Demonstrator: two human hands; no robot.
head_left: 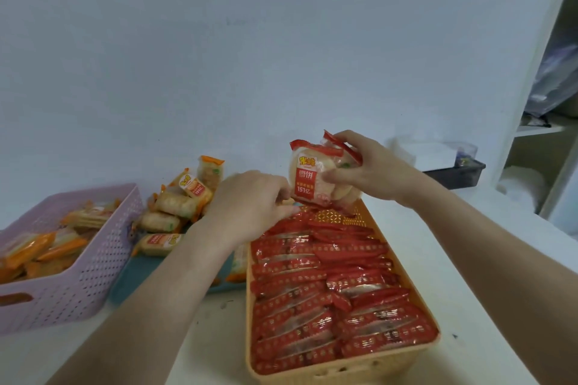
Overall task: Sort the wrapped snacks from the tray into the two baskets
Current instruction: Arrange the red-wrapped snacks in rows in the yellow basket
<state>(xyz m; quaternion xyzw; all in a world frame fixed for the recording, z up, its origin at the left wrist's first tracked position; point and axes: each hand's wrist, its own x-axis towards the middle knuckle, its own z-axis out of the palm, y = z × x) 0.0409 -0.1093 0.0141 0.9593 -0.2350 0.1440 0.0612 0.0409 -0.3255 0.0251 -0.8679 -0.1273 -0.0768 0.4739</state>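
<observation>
Red snacks [308, 180] in right hand [369, 172]; two baskets [78, 284] [344, 367], one tray [134, 275].

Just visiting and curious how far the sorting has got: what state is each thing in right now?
Orange basket: nearly full, red packets in rows.
Purple basket: partly filled with orange packets.
Tray: loose orange packets lie on it.
Held red packets: lifted above the orange basket's far end.
Right hand: grips the held red packets.
Left hand: fingers curled by their lower corner; grip unclear.
</observation>
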